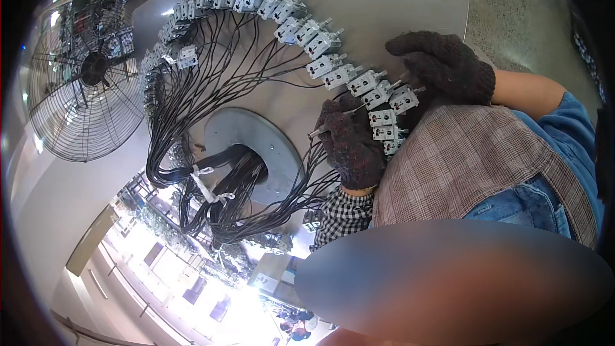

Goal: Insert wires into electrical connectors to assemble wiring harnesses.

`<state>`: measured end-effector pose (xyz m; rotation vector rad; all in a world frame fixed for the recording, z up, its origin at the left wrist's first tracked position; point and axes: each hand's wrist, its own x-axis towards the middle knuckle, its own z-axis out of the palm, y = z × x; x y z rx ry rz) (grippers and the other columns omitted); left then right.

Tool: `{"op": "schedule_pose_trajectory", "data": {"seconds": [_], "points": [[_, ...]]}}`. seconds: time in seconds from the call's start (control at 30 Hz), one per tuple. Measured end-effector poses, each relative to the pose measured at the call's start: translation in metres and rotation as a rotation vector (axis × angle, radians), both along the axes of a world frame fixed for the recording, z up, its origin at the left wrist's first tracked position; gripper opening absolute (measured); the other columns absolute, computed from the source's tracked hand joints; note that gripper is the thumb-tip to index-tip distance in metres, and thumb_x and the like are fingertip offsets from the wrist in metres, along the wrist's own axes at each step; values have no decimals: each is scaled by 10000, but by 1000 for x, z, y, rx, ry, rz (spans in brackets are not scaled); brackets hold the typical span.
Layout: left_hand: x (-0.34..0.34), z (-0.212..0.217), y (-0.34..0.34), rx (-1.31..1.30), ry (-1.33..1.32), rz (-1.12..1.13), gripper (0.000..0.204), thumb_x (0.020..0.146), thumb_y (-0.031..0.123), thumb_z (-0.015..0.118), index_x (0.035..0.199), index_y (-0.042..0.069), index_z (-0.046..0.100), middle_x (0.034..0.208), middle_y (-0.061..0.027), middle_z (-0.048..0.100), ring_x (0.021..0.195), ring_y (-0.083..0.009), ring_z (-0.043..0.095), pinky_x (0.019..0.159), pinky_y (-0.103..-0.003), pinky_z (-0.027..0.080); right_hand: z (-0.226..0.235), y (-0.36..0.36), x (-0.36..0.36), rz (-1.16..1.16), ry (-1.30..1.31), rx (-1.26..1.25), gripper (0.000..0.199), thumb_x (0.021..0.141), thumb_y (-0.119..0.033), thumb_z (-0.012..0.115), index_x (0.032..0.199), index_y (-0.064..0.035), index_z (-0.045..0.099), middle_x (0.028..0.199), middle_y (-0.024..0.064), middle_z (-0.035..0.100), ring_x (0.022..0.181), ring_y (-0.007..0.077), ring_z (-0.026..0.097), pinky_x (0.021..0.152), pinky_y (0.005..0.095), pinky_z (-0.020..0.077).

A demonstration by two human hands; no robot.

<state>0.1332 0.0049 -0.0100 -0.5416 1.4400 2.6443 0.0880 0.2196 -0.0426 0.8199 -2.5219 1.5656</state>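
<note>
Both my hands wear dark knitted gloves. My left hand (351, 144) is closed beside the lower end of a curved row of grey metal connector blocks (367, 81). A short thin metal rod (318, 132) sticks out of its fingers; the rest of it is hidden in the glove. My right hand (445, 67) is above the same end of the row, one finger stretched out and the others bent apart, near a block (404, 98) with a small peg. Black cables (211, 99) run from the row to a bundle tied with white strips (205, 186).
The blocks lie on a grey metal tabletop (371, 0). A round grey disc with a central hole (224, 129) surrounds part of the cables. One loose-looking block (186, 57) sits inside the curve. At the left stands a large wire-caged fan (83, 109).
</note>
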Motion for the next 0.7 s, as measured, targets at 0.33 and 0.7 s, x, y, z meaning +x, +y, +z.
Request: {"op": "schedule_pose_trajectory", "data": {"seconds": [0.33, 0.7], "points": [[1, -12, -12, 117, -58, -113, 334, 989, 309, 385, 1188, 50, 453, 1133, -123, 540, 1089, -259, 530, 963, -431, 456, 19, -5, -1, -72, -753, -373, 307, 922, -174, 521, 1172, 3, 541, 1015, 133, 623, 800, 197, 668, 674, 309, 552], [3, -6, -6, -105, 37, -32, 307, 988, 274, 401, 1203, 58, 434, 1147, -122, 517, 1096, -230, 513, 978, -400, 443, -7, -2, -5, 2, 214, -45, 326, 910, -131, 506, 1227, -59, 522, 902, 128, 637, 811, 185, 656, 683, 329, 544]]}}
